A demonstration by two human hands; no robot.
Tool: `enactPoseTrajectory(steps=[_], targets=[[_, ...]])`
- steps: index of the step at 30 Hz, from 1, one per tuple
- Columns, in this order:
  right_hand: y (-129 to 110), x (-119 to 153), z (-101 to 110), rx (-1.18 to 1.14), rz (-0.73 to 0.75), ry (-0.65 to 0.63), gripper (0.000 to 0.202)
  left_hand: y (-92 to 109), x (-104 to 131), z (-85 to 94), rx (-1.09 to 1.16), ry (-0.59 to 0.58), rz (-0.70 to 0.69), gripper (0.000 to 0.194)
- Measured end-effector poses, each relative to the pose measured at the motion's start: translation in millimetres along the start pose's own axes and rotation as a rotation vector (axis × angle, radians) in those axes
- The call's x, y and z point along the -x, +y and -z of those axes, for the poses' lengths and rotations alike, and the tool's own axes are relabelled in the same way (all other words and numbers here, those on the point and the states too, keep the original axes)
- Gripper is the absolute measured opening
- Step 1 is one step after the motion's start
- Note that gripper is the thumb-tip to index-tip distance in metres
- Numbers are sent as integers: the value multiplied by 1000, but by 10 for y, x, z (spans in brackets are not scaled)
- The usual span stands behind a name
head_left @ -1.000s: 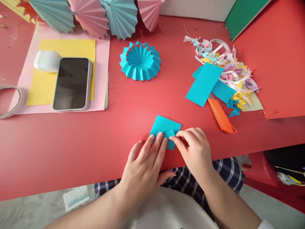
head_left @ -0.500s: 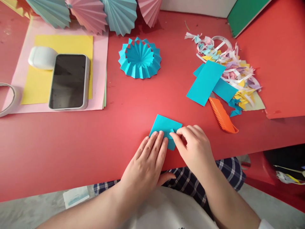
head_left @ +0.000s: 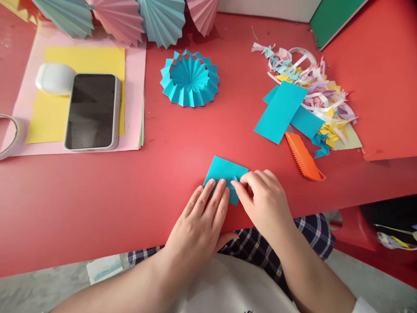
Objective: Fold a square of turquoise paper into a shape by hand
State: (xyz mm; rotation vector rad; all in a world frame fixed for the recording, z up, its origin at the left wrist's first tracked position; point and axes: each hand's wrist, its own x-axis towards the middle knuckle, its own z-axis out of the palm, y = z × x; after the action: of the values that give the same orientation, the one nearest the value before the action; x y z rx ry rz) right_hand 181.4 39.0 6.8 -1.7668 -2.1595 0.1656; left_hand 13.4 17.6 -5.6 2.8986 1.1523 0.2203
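Note:
A small piece of blue paper (head_left: 224,167) lies on the red table near its front edge, with a little flap raised at its right side. My left hand (head_left: 199,217) rests flat over the paper's lower left part, fingers stretched out, hiding some of it. At the right corner, my right hand (head_left: 266,200) is closed, thumb and forefinger pinching the paper by the raised flap. Beyond my hands sits a blue pleated paper ring (head_left: 190,93). Two cut blue paper pieces (head_left: 282,113) lie to the upper right, partly overlapping, beside an orange-handled cutter (head_left: 304,157).
A heap of coloured paper scraps (head_left: 317,93) lies at the right. On the left, a phone (head_left: 93,113) and a white case (head_left: 55,78) rest on yellow and pink sheets, with a tape roll (head_left: 16,137) beside them. Folded paper fans (head_left: 161,21) stand along the back.
The view has shifted very slightly. Both hands keep their places on the blue paper, and nothing else has visibly moved.

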Motion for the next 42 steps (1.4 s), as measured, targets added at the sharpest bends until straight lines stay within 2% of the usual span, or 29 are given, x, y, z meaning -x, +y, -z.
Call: enactPoseTrajectory(steps=[3,6,8,10,13,24,36,42], targets=[[1,15,-20,-2,-2,23,23,1,-4,7,-2,11,4,69],[22,66,-38,-50,-19,123,17,6,1,10,-9,19,7,69],[40,110,-39,-116,13,170,6,11,6,12,-15,23,9,68],[51,149,-33,-137,60,217,11,15,9,16,-21,28,10,67],[54,178,-26,-127,100,203,18,14,2,22,-26,31,8,67],[48,171,-38,-145,-19,176,12,-1,-8,30,3,42,3,72],[57,165,-39,-156,-20,165,12,-2,-11,22,14,52,6,72],[44,122,-45,-145,6,134,20,3,-9,6,25,72,0,72]])
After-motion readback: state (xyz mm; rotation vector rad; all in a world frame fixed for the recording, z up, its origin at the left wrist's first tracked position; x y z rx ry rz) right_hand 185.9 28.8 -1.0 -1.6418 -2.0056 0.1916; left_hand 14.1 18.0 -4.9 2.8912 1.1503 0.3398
